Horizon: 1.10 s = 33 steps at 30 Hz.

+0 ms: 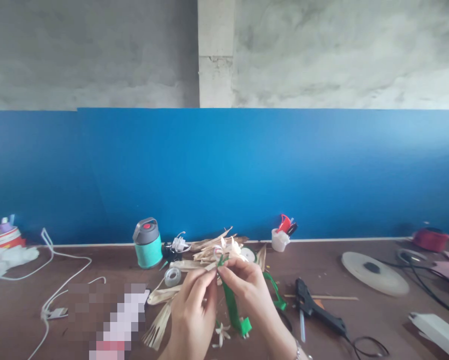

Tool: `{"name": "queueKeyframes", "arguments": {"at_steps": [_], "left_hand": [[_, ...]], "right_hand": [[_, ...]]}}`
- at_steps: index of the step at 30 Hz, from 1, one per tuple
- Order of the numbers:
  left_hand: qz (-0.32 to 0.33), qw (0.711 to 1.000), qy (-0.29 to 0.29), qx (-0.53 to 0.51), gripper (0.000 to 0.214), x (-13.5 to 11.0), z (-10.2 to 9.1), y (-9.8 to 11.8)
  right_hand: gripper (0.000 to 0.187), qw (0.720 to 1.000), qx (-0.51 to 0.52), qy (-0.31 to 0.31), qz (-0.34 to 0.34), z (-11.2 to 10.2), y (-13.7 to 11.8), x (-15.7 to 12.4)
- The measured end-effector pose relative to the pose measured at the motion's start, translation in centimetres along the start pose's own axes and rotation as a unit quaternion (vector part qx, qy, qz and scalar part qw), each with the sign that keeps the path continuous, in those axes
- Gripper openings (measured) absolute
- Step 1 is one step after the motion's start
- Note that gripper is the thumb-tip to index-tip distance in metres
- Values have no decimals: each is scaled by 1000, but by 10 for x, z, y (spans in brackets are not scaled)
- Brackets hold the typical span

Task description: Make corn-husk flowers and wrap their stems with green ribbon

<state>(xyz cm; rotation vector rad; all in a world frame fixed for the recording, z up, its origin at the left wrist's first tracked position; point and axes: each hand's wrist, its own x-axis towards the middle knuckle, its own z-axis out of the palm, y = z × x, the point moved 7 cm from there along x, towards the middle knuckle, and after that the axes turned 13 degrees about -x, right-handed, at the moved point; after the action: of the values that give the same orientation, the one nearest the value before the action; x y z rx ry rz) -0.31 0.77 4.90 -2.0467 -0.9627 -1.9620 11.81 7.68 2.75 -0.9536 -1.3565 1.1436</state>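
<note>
In front of me, my left hand (196, 305) and my right hand (247, 285) meet at the fingertips, both closed in a pinch. Between them is the base of a pale husk flower (230, 246) with green material around it. From the right fingers a green ribbon strip (230, 302) hangs down between my hands, its folded end (246, 326) near the table. Fingers partly cover the pinched spot. Below lies a loose white husk flower (221, 334). Dried husk strips (159, 322) spread beside and behind my left hand, with a clear tape roll (172, 276) close by.
A black glue gun (318, 307) with a cable lies to the right, near a thin stick (339, 298). Further right is a round pale disc (374, 274). A teal jar (148, 252) and a white cup (280, 241) stand at the back. White cables (65, 287) trail on the left.
</note>
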Motion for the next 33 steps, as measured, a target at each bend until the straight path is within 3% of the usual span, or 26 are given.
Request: {"name": "queueKeyframes", "arguments": {"at_steps": [3,7,12,18,20,25,29,33], "left_hand": [[-15,1000,10,-22,24,3,-2,0],[-135,986,-5,-94,21,6,-1,-11],[-290,936,0,-201,8,5,4,-26],[-403,871,46,-277,13,-4,10,-33],[-447,839,30,-308,18,-10,15,-37],[-551,723,0,-418,34,-22,30,-42],[-579,646,12,-497,33,-21,37,-36],[-588,593,10,-550,32,-20,42,-31]], "right_hand": [[28,1000,-16,-10,-14,0,-3,0],[25,1000,-21,-3,-15,-1,-6,-1],[26,1000,21,-2,23,0,-9,-2],[26,999,41,-16,26,-1,-12,-2],[26,998,53,-28,21,0,-13,-2],[29,999,37,-23,15,-2,-15,-2],[29,999,31,-16,11,-4,-16,-3],[28,997,60,-27,26,-2,-18,-3]]}}
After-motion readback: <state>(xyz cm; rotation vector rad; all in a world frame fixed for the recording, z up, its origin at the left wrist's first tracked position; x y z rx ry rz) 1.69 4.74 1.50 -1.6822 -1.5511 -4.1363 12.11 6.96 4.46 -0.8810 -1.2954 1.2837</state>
